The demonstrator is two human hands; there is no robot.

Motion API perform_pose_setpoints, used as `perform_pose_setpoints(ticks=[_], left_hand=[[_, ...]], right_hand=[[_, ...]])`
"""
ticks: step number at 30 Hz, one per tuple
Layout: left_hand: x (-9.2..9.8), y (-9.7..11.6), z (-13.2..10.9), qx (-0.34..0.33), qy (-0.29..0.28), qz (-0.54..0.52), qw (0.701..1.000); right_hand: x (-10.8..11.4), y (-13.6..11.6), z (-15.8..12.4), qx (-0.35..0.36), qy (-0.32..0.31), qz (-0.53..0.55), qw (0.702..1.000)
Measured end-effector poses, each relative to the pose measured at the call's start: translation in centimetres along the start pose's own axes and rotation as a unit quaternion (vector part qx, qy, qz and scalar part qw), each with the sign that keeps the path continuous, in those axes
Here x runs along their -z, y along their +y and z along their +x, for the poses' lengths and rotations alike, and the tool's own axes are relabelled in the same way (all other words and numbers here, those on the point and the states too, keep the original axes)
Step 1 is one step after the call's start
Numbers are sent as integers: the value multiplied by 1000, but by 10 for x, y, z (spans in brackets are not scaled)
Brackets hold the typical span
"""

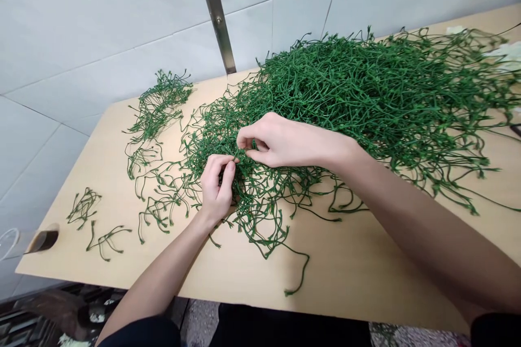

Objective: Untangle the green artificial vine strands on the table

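Dark clothing (285, 328) fills the bottom edge, with a dark sleeve at the base of each forearm and speckled floor (199, 325) showing beside it. The near edge of a pale wooden table (345, 265) runs just beyond. One stray strand (288, 293) bends across the bare wood toward that edge, its tip lying ahead of the looser tangle.

Next come the two bare hands, close together over the left part of a heap of green strands (350, 92). The left hand (217, 184) is low against the tangle, thumb and forefinger brought near each other at the tips. The right hand (277, 141) reaches in from the right, just above and beside it, fingers curled and thumb drawn in under them. The fingertips blend into the green, so I cannot tell whether either hand grips a strand.

Left of the hands, loose strands thin out over the wood; two small groups, a knotted bundle (83, 207) and a sparse cluster (108, 244), lie well apart from the heap. Farther back on that side rests a separate clump (157, 105). The heap is thickest to the right, spreading toward white scraps (508, 57). Behind everything stands a light tiled wall (101, 16) with an upright metal strip (217, 16).
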State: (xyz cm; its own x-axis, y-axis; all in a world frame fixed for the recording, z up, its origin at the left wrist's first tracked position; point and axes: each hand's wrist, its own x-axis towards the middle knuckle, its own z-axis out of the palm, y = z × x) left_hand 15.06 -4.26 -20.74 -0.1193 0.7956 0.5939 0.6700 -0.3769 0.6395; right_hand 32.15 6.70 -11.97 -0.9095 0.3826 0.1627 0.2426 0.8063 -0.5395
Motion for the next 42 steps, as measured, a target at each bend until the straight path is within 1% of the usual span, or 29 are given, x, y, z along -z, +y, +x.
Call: perform_pose_setpoints(ticks=[2,5,7,10,13,17,21,23,26,28,32,34,39,42], left_hand=[[0,0,0,-5,7,2,1000],[-1,0,1,-3,7,0,1000],[-1,0,1,-5,1,0,1000],[-1,0,0,-8,0,8,1000],[-1,0,-1,-18,2,16,1000],[0,2,0,-27,-5,28,999],[0,4,0,-28,-15,31,999],[1,5,-1,-10,-22,24,999],[1,5,-3,46,-39,-2,998],[0,5,-5,79,-48,-19,996],[-1,5,-5,91,-46,-16,995],[-2,5,-4,90,-41,-8,995],[-2,4,-4,92,-40,-2,995],[-2,3,-4,94,-39,0,995]], right_hand=[[-1,-1,1,-11,7,83,996],[-3,-1,2,-21,-16,217,976],[-4,1,3,-17,-24,250,968],[-3,3,3,-9,-1,215,977],[0,1,2,-20,17,167,986],[5,-3,-1,-28,-13,126,992],[7,4,-2,-35,-23,68,997],[8,10,-2,-49,-21,38,998],[10,14,-2,-63,-12,1,998],[11,13,-2,-63,-5,-29,998],[8,5,-2,-57,-8,-98,994],[6,2,-3,-54,-15,-107,993],[6,3,-4,-49,-31,-74,996],[9,7,-4,-45,-20,-62,997]])
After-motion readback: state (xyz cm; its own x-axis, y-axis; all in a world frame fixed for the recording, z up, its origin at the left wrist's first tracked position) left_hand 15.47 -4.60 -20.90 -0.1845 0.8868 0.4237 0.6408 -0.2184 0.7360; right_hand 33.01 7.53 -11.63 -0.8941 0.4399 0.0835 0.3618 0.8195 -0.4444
